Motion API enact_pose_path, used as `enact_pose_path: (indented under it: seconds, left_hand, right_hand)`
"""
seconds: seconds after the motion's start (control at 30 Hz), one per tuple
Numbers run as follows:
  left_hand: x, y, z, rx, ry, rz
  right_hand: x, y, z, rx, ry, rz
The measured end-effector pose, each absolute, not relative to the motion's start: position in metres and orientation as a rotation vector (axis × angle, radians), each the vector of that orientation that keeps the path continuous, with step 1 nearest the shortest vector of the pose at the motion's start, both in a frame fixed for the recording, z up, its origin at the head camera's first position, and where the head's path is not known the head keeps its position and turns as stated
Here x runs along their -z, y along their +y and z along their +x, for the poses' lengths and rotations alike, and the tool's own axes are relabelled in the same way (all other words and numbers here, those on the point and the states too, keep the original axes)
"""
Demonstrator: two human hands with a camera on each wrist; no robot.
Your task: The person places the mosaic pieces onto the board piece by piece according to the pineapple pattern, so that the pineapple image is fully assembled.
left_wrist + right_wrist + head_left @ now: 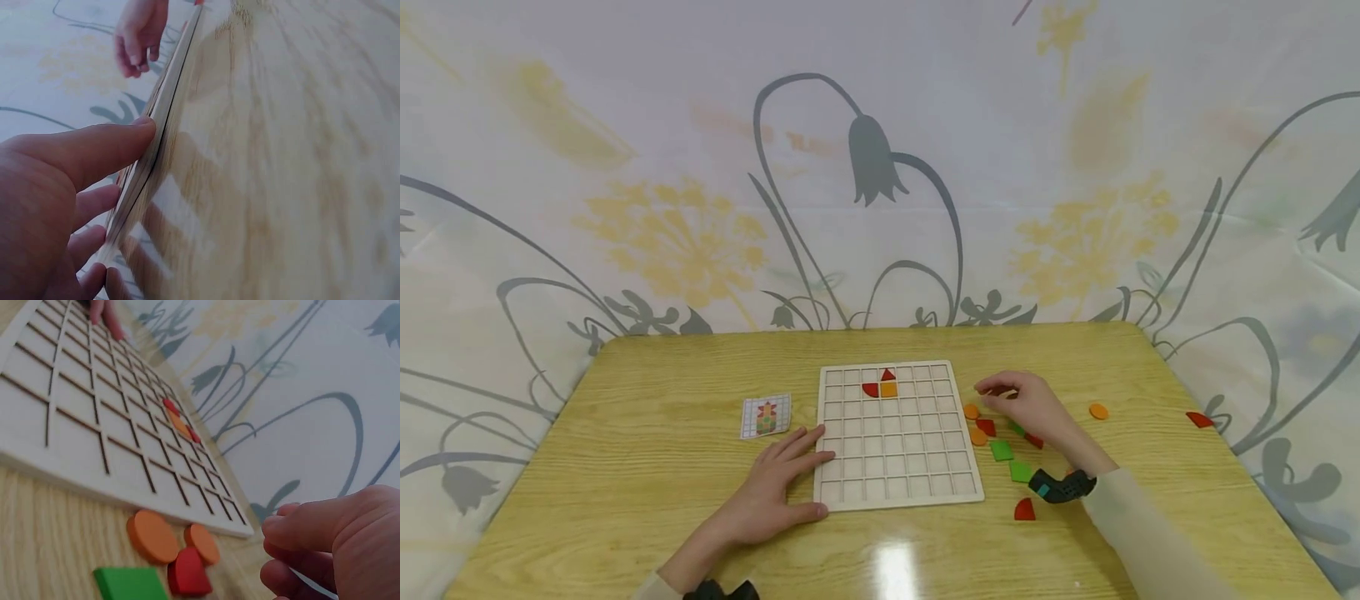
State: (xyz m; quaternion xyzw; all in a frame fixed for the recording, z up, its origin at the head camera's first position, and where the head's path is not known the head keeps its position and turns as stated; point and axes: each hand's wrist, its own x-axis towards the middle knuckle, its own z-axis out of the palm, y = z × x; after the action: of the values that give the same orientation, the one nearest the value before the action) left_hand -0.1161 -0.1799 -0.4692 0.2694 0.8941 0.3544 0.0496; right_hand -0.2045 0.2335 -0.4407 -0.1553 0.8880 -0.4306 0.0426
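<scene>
A white square grid board [895, 462] lies on the table. In its upper rows sit a red triangle [888, 375], a red quarter-circle piece [870, 389] and an orange square [889, 389]. My left hand [771, 492] rests against the board's left edge with fingers spread, thumb at the near corner. Above the loose pieces to the right of the board hovers my right hand [1028, 408], fingers loosely bent, and no piece shows between them in any view. Beneath and beside it lie orange discs [152, 536], a red piece [189, 572] and green squares [1002, 451].
Left of the board lies a small pattern card [766, 417] printed with a coloured figure. Farther right are an orange disc [1099, 412] and a red piece [1199, 420] near the table edge. Another red quarter-circle [1025, 509] lies nearer me. A flower-patterned cloth [880, 250] hangs behind the table.
</scene>
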Motion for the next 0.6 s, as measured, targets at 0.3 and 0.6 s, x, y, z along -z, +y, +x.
enact_pose_path:
  seconds: [0.3, 0.6]
  left_hand:
    - [0.471, -0.180, -0.117, -1.081, 2.720, 0.812]
    - [0.472, -0.181, -0.116, -1.080, 2.721, 0.822]
  right_hand:
    - [0.450, 0.265, -0.179, 1.120, 2.918, -0.534]
    - [0.455, 0.284, -0.158, 0.987, 3.043, -0.592]
